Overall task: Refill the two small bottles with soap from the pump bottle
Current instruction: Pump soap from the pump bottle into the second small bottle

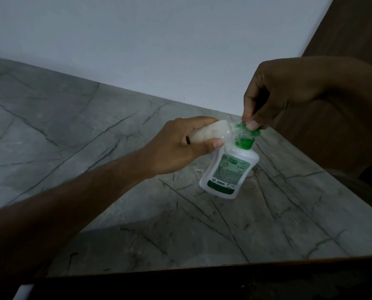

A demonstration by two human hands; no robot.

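Note:
A white pump bottle [229, 171] with a green label and a green neck stands slightly tilted on the grey marble table [94, 131]. My right hand [274, 94] pinches the green pump head [246, 128] from above. My left hand [180, 146] holds a small translucent bottle [206, 132] on its side, with its mouth against the pump's nozzle. Foamy soap shows where the small bottle meets the nozzle. Only one small bottle is in view.
The table meets a pale wall [159, 40] at the back. A dark brown panel [349, 27] rises at the upper right. The table's front edge [180, 270] runs along the bottom, and a wet patch [199, 171] lies beside the pump bottle.

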